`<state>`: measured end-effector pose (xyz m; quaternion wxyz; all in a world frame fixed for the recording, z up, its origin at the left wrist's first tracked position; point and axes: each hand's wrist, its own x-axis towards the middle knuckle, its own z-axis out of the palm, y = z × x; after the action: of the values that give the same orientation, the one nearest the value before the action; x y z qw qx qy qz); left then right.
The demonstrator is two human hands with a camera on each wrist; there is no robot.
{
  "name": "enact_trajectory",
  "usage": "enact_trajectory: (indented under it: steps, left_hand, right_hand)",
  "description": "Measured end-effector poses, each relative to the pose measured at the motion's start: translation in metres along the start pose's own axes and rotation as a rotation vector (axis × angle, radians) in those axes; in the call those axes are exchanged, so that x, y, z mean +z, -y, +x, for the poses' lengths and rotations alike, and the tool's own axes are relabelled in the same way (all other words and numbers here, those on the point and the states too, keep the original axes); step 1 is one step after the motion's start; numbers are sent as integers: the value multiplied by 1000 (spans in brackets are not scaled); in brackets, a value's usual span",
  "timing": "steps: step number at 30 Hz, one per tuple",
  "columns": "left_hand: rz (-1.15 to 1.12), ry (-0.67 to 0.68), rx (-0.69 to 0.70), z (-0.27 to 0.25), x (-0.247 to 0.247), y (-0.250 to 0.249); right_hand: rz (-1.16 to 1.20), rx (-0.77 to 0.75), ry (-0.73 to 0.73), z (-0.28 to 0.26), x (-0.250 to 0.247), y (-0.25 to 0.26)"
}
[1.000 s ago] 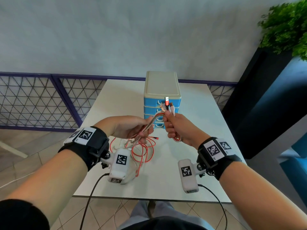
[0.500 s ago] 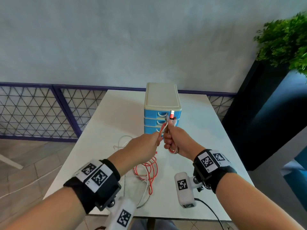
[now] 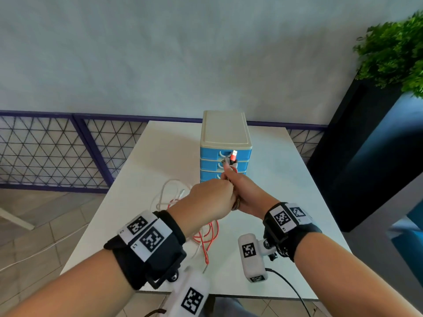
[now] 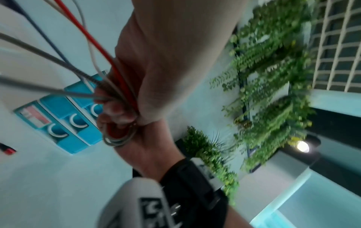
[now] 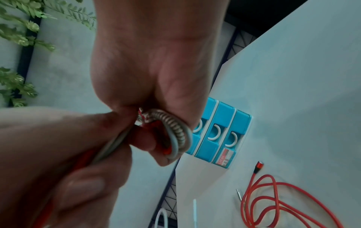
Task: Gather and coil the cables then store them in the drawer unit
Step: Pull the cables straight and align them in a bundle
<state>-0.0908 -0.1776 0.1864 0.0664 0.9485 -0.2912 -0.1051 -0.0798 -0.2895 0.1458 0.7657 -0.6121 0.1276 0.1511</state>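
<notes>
Cables (image 3: 207, 234): red, white and metal-sheathed strands bunched together, partly gathered between both hands, the rest trailing in loose loops on the tabletop (image 3: 286, 179) below and behind the left hand (image 3: 211, 200).
Drawer unit (image 3: 225, 143): blue fronts under a cream top, upright just beyond both hands, all visible drawers closed.
Left hand: fingers curled round the bundle of strands, pressed up against the right hand (image 3: 246, 195).
Right hand: closed round a small coil of the same cables (image 5: 176, 132), with red and grey loops and a spring-like metal sheath showing under the fingers (image 5: 148, 141); red USB plug (image 3: 234, 154) sticking up above the fist, in front of the top drawers.
Red connector end (image 5: 258, 165): lying on the tabletop beside the unit, apart from both hands.
</notes>
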Motion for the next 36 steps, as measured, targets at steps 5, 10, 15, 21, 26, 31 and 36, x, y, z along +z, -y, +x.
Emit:
enact_trajectory:
  steps: [5,10,15,21,26,31,36]
  left_hand:
    - [-375,331,-55,6,2,9]
    - [-562,453,8,5,8,22]
    - [-575,326,107,1,24,26]
    - [-383,70,161,2,55,27]
    - [-741,25,147,6,72,37]
    - [-978,79,114,14,64,53]
    - [-1464,277,59,10,60,57]
  right_hand:
    - [122,-76,-58,1,6,4]
    - [267,-152,-97,5,15,-1]
    - [527,-212,-90,8,16,6]
    - [702,-228,-178,4,16,10]
    - [624,-198,-201,-4,6,22]
    - [561,-206,-193,-7,-3,30]
    - [623,-235,-161,-9,-11,37]
